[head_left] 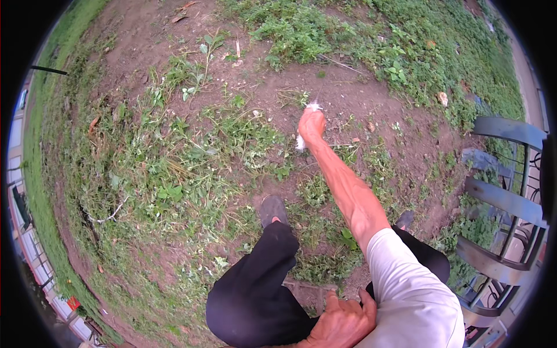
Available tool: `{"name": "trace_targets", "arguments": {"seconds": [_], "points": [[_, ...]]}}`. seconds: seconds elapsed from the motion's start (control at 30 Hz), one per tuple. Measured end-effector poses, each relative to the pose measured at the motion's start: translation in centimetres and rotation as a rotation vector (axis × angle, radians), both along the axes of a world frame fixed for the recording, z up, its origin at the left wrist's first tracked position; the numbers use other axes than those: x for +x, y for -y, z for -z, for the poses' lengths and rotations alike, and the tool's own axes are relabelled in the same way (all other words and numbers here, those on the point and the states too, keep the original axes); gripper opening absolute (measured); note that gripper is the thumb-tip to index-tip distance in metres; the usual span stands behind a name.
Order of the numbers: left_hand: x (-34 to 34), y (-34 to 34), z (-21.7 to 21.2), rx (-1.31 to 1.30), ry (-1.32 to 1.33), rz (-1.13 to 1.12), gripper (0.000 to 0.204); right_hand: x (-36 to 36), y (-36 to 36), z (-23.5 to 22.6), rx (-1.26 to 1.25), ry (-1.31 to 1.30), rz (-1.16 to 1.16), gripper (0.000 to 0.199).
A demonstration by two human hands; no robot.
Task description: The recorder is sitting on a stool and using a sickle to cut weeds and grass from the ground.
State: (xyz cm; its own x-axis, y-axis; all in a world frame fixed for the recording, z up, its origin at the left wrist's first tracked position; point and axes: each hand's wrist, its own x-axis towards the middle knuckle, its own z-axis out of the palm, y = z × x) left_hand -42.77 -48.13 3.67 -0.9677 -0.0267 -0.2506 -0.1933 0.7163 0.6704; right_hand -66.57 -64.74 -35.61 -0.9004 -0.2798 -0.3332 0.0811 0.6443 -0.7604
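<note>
My right arm point(348, 194), in a light grey short sleeve, reaches forward over the ground. The right hand point(313, 124) is closed in a fist around a wispy white bundle point(300, 142). Tufts of it stick out at both ends of the fist; its exact kind I cannot make out. Beneath the fist lie bare soil and thin plant stems. My left hand point(342, 322) rests low by my lap, fingers loosely bent and apart, with nothing visible in it. Part of it is hidden beside the right sleeve.
Cut or pulled weeds point(191, 156) lie across the brown soil. Low green plants point(406, 52) grow at the far right. A rusty, bluish metal frame with curved bands point(505, 200) stands close on my right. My shoe point(273, 210) is planted among the weeds.
</note>
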Motion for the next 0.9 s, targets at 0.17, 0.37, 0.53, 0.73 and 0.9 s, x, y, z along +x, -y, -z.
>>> {"name": "trace_targets", "arguments": {"seconds": [0.17, 0.37, 0.53, 0.73, 0.9], "points": [[-0.3, 0.0, 0.2, 0.007, 0.064, 0.024, 0.031, 17.7, -2.1, -3.3, -0.136, 0.134, -0.776, 0.036], [1.0, 0.7, 0.6, -0.008, -0.087, -0.029, 0.033, 10.8, -2.6, -5.0, -0.163, 0.076, -0.409, 0.033], [-0.5, 1.3, 0.2, -0.012, -0.003, -0.027, 0.037, -7.2, 0.9, -0.6, 0.005, 0.059, 0.161, 0.047], [-1.4, 2.6, -0.1, 0.05, 0.044, 0.016, 0.039, 11.1, 3.1, -3.4, -0.122, 0.126, -0.716, 0.038], [0.0, 2.5, 1.1, 0.035, -0.027, -0.022, 0.04, 10.7, 2.1, -4.7, -0.189, 0.096, -0.599, 0.036]]}}
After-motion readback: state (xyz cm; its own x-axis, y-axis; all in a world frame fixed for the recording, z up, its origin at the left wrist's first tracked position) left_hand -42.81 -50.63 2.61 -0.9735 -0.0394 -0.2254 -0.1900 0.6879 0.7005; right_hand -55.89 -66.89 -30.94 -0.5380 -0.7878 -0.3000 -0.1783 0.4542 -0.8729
